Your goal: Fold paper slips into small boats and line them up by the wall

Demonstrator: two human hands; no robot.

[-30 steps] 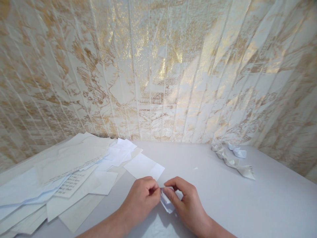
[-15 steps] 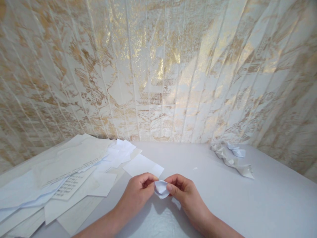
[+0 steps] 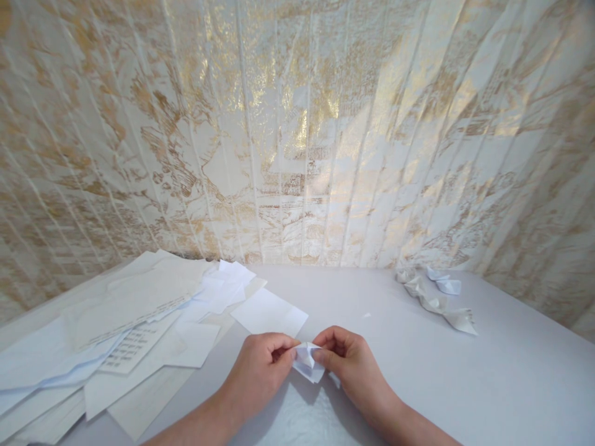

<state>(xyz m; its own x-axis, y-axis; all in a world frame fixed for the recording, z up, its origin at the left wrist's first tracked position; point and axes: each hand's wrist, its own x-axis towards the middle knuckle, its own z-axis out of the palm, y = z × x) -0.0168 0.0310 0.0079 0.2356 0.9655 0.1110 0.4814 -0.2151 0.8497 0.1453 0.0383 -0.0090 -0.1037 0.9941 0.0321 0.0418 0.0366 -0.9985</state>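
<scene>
A small folded white paper piece (image 3: 307,364) is held between both hands, just above the table (image 3: 395,384). My left hand (image 3: 263,368) pinches its left edge between thumb and forefinger. On the other side, the thumb and fingers of my right hand (image 3: 351,362) grip the right edge. A raised fold shows in the middle of the piece, and its lower corner points toward me. Fingertips hide both of its side ends. Just beyond my left hand lies a flat white sheet of paper (image 3: 269,311).
To the left spreads a pile of loose papers (image 3: 139,297), some with printed text. At the back right lie a row of grey folded paper pieces (image 3: 434,302) and small white folded papers (image 3: 449,285). A gold-patterned curtain (image 3: 297,155) hangs behind the table.
One second ago the folded paper was mostly hidden, tilted under my right hand. It then turned to face me, held from both sides, and now sits slightly lower with its middle fold more raised.
</scene>
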